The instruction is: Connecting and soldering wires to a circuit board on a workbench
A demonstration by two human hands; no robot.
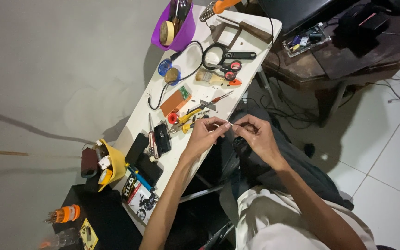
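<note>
1. White and thin, a small wire-like piece [223,122] is pinched between both hands just off the near edge of the white table [195,99] — what it is exactly cannot be told, it is too small.
2. Left hand [203,135]: fingers are curled in, thumb and forefinger closed on the left end of the piece.
3. Right hand [254,135]: fingertips are drawn together on the other end, the remaining fingers loosely bent.
4. Both hands are held over the lap, above dark trousers [297,169].
5. Just beside the left hand, yellow-handled pliers [188,115] are laid on the table, with an orange block [175,101] beyond them.
6. Farther up the table — a paintbrush [210,78], red-ringed scissors [230,70] and a black magnifier [215,56] are seen.
7. Purple tub [180,30] is set at the far corner, tools stood in it.
8. Yellow container [109,167] is perched at the near left end.
</note>
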